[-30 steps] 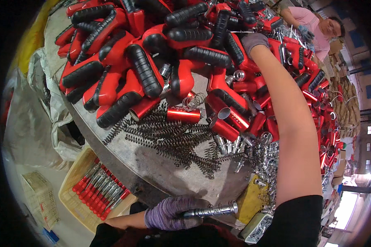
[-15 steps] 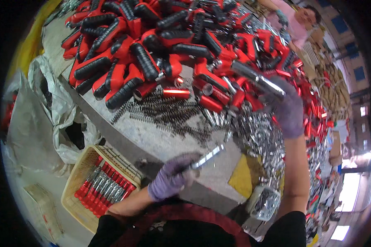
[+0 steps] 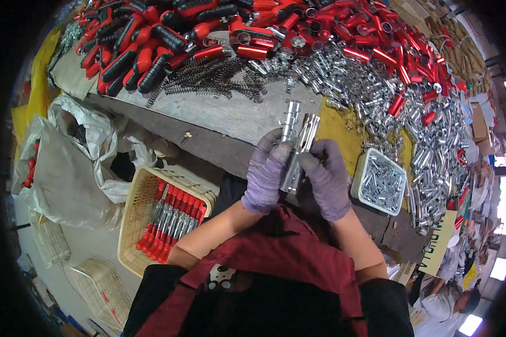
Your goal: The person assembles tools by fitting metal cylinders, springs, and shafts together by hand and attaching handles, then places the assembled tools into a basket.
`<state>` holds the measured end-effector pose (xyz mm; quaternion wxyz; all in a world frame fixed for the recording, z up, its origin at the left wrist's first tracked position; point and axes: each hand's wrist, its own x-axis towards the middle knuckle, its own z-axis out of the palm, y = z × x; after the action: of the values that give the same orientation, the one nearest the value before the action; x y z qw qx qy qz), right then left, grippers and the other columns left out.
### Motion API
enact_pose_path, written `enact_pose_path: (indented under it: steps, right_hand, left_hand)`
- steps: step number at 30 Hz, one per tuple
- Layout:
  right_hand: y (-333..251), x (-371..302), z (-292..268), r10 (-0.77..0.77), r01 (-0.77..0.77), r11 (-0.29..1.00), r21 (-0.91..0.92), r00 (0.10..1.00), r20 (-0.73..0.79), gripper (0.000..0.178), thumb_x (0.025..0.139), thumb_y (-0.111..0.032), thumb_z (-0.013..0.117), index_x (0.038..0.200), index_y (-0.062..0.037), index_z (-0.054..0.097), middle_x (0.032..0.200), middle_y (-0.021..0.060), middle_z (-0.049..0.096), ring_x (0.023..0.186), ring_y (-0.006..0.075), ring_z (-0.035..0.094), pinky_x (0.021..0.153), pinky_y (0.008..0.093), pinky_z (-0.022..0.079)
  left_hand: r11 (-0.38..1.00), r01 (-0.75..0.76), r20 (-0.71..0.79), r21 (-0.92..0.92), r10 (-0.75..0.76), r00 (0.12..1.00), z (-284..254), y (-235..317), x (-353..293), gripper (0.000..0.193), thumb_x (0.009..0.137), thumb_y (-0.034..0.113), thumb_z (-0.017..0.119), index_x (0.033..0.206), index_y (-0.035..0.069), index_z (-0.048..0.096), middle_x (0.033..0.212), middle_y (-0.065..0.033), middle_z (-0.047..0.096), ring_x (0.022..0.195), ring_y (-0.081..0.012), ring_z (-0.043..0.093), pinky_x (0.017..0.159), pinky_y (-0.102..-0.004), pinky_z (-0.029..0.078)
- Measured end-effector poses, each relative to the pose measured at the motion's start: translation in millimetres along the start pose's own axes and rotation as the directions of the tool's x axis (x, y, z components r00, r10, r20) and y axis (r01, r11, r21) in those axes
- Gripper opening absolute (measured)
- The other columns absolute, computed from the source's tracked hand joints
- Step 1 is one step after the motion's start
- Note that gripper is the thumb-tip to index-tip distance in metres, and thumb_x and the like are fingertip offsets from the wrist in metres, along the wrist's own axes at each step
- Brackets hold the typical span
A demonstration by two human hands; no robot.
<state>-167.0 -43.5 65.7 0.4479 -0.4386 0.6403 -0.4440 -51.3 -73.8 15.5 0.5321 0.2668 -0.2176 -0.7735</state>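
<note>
My left hand (image 3: pixel 264 177) and my right hand (image 3: pixel 327 178), both in purple knit gloves, meet in front of my chest at the table's near edge. My left hand grips a silver metal rod with a spring (image 3: pixel 289 121) coiled around it, pointing away from me. My right hand holds a silver metal tube (image 3: pixel 301 147) pressed right alongside that rod. A spread of loose dark springs (image 3: pixel 216 81) lies on the table beyond my hands. Red tubes (image 3: pixel 253 51) lie behind them.
Red and black handles (image 3: pixel 138 53) pile up at the far left of the grey table (image 3: pixel 230 115). Heaps of silver parts (image 3: pixel 371 95) cover the right side. A white tray of small silver pieces (image 3: pixel 379 182) sits by my right hand. A tan basket with red-and-silver pieces (image 3: pixel 163 222) stands lower left, beside plastic bags (image 3: pixel 67 168).
My right hand came back from the far pile with a silver tube and joined my left hand. My left hand raised the rod upright. The view tilted down toward my lap.
</note>
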Motion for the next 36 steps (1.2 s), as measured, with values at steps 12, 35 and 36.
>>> enact_pose_path:
  steps: [12, 35, 36]
  right_hand:
    - [-30.5, -26.6, -113.8, -0.146, 0.189, 0.971, 0.148, 0.955, -0.260, 0.053, 0.076, -0.022, 0.061, 0.120, -0.0003, 0.043, 0.083, 0.0087, 0.062, 0.064, 0.0145, 0.060, 0.050, 0.0230, 0.047]
    - [25.1, -68.2, -132.3, -0.208, 0.224, 0.874, -0.430, 0.974, 0.085, 0.034, 0.092, -0.032, 0.043, 0.097, -0.0025, 0.059, 0.089, 0.0185, 0.062, 0.082, 0.0365, 0.060, 0.070, 0.0404, 0.047]
    - [19.0, -61.5, -142.1, -0.153, 0.224, 0.855, -0.469, 0.971, 0.184, 0.033, 0.091, -0.032, 0.044, 0.097, -0.0030, 0.060, 0.089, 0.0181, 0.063, 0.083, 0.0361, 0.060, 0.071, 0.0402, 0.048]
  left_hand:
    - [0.873, 0.356, 0.128, 0.333, -0.415, 0.901, 7.9, 10.9, -28.5, 0.041, 0.088, 0.037, 0.056, 0.114, 0.006, 0.053, 0.070, -0.0018, 0.056, 0.052, -0.0073, 0.054, 0.043, -0.0193, 0.046]
    - [0.670, 0.359, 0.308, 0.650, -0.663, 0.682, 40.9, -44.9, -72.3, 0.053, 0.085, 0.035, 0.059, 0.131, 0.011, 0.044, 0.077, 0.0004, 0.052, 0.055, -0.0051, 0.047, 0.041, -0.0200, 0.035]
    - [0.693, 0.333, 0.348, 0.639, -0.647, 0.678, 39.5, -45.6, -69.1, 0.052, 0.085, 0.034, 0.059, 0.129, 0.010, 0.045, 0.074, 0.0006, 0.052, 0.050, -0.0045, 0.045, 0.039, -0.0201, 0.034]
